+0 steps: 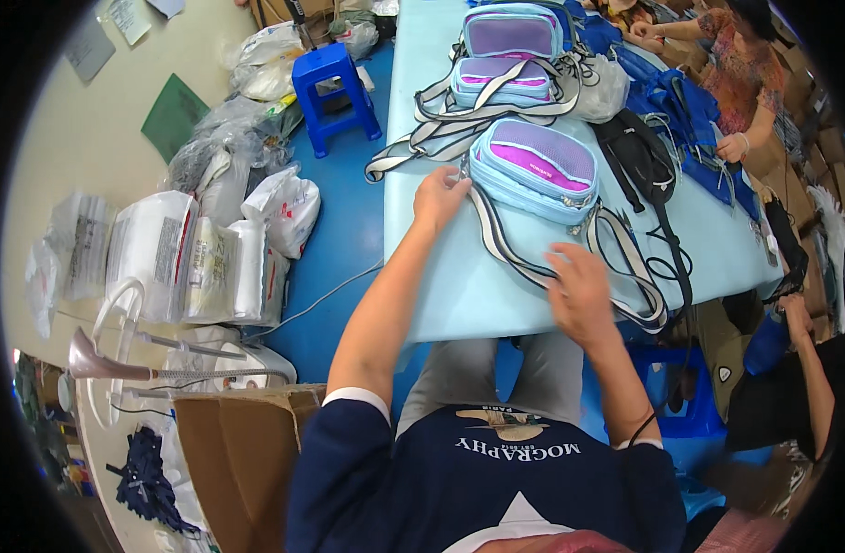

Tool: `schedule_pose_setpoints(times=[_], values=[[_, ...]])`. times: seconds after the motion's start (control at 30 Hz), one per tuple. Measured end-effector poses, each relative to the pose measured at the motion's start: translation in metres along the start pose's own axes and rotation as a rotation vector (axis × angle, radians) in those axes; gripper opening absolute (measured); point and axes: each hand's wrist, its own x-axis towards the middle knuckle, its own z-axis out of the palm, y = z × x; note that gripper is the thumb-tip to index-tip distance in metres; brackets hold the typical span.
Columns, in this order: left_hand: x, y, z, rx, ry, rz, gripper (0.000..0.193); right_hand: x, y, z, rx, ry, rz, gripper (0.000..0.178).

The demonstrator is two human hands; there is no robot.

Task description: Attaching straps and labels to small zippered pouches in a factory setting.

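A light-blue and purple bag (533, 170) with mesh on top lies on the table in front of me. A striped white-and-black shoulder strap (496, 235) runs from its left corner, curves along its near side and loops on the right. My left hand (441, 198) is closed, pinching the strap's end by a small metal clip at the bag's left corner. Slightly blurred, my right hand (581, 290) hovers at the strap in front of the bag, fingers apart and nothing visible in them.
Two similar bags (503, 81) with straps lie farther up the light-blue table (478, 309). A black bag (636, 157) and blue bags (685, 106) are on the right, near a co-worker (745, 69). A blue stool (335, 92), wrapped packages and a cardboard box (238, 452) stand left.
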Motion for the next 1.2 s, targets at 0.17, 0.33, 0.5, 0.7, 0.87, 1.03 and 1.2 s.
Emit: schedule_pose_setpoints(times=[0.17, 0.33, 0.5, 0.7, 0.87, 1.03, 1.2], values=[[-0.008, 0.011, 0.008, 0.07, 0.012, 0.035, 0.039, 0.037, -0.009, 0.083, -0.016, -0.066, 0.17, 0.033], [-0.01, 0.006, 0.005, 0.043, -0.023, 0.089, 0.041, 0.05, 0.008, 0.1, -0.067, -0.161, 0.251, 0.024], [-0.021, 0.01, 0.001, 0.297, 0.039, 0.596, 0.051, 0.044, 0.026, 0.077, 0.724, -0.203, 0.431, 0.02], [-0.018, 0.011, -0.016, 0.568, 0.024, 0.802, 0.05, 0.032, 0.038, 0.05, 0.602, -0.179, 0.122, 0.018], [-0.016, 0.015, -0.02, 0.597, -0.06, 0.769, 0.053, 0.027, 0.016, 0.042, 0.527, -0.196, 0.105, 0.016], [-0.042, 0.035, -0.032, 0.677, -0.159, 0.865, 0.062, -0.003, 0.008, 0.029, 0.291, -0.18, 0.221, 0.045], [-0.119, 0.098, -0.017, 0.49, -0.721, 0.943, 0.079, -0.042, 0.021, 0.001, 0.135, -0.227, 0.106, 0.054]])
